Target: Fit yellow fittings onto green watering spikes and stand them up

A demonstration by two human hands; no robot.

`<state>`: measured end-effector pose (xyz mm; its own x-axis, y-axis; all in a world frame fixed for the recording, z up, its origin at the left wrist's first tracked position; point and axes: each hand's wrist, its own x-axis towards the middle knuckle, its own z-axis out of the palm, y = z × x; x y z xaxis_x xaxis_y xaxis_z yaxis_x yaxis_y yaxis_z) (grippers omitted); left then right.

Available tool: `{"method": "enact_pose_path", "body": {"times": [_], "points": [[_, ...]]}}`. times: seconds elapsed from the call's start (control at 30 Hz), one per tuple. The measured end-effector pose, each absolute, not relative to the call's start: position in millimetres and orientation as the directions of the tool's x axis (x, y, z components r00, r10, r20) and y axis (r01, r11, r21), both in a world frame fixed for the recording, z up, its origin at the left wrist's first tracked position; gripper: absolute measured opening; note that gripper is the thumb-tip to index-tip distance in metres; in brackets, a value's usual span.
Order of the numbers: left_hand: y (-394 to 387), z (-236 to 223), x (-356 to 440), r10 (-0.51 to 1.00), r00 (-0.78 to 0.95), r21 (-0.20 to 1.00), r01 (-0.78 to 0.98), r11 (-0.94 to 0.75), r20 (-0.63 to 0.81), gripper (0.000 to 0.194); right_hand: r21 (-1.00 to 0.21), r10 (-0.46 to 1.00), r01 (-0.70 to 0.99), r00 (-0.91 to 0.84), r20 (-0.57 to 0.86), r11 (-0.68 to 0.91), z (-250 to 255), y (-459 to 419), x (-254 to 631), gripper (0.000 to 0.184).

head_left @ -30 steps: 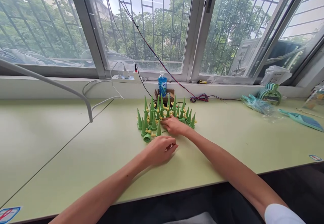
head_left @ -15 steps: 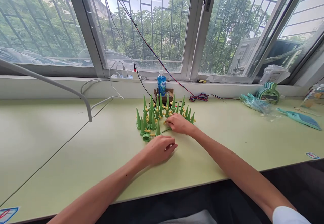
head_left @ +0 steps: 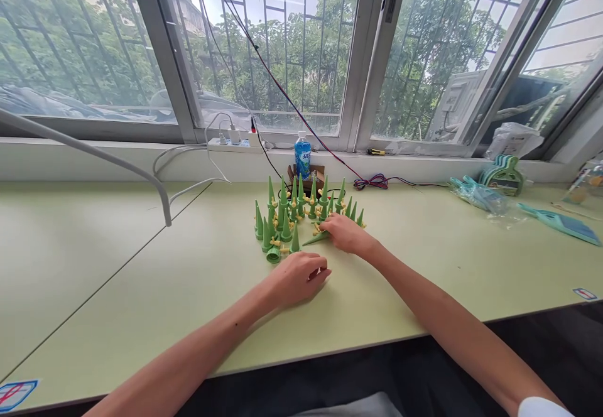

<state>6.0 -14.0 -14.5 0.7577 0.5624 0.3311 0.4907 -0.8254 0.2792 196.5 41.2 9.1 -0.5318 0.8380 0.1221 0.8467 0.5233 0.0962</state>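
My left hand rests on the table in front of the group, fingers curled in, with nothing visible in them. Beyond it stand several green spikes with yellow valves, which look like plant watering spikes. They are upright and close together. One short green threaded cap-like piece lies at the near left of the group. My right hand is closed at the wide end of a green spike lying on its side, its tip to the left. The fingers partly hide that end and its yellow valve.
Behind the spikes stand a blue bottle and a small brown box. A coiled cable lies along the wall, and a grey tube arches over the left. Green scoop-like items and plastic bags lie at the right.
My right hand has moved slightly right, so more of the lying spike shows. My left hand has stayed in place. The view has shifted very little.
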Motion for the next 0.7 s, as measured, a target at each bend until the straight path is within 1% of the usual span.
{"method": "enact_pose_path", "body": {"times": [0.2,0.27,0.33,0.4,0.47,0.53,0.6,0.7], "points": [[-14.3,-15.0,5.3,0.567,0.756,0.284,0.494,-0.822,0.327,0.028,0.160,0.838,0.839,-0.537,0.097,0.520,4.6,41.7,194.8,0.030],[-14.1,-14.7,5.1,0.570,0.755,0.294,0.492,-0.819,0.325,0.028,0.152,0.842,0.847,-0.527,0.114,0.509,5.5,40.8,194.8,0.030],[-13.7,-14.4,5.3,0.579,0.745,0.311,0.494,-0.812,0.329,0.028,0.094,0.851,0.866,-0.501,0.160,0.492,6.7,38.7,195.5,0.025],[-13.2,-14.5,5.8,0.601,0.723,0.331,0.506,-0.796,0.340,0.028,-0.035,0.859,0.878,-0.458,0.227,0.478,7.6,35.3,196.8,0.021],[-12.6,-14.9,6.5,0.632,0.689,0.357,0.525,-0.772,0.354,0.029,-0.215,0.857,0.847,-0.413,0.308,0.486,7.2,31.2,198.5,0.022],[-12.1,-15.5,7.3,0.669,0.645,0.392,0.544,-0.741,0.370,0.029,-0.393,0.843,0.760,-0.374,0.387,0.518,5.3,27.2,200.5,0.024],[-11.2,-16.2,7.8,0.710,0.592,0.430,0.566,-0.703,0.382,0.029,-0.542,0.840,0.651,-0.328,0.431,0.532,1.7,24.4,202.7,0.024],[-8.9,-17.1,7.5,0.753,0.541,0.466,0.592,-0.658,0.375,0.027,-0.702,0.857,0.494,-0.262,0.443,0.513,-6.9,23.8,206.2,0.023]]}}
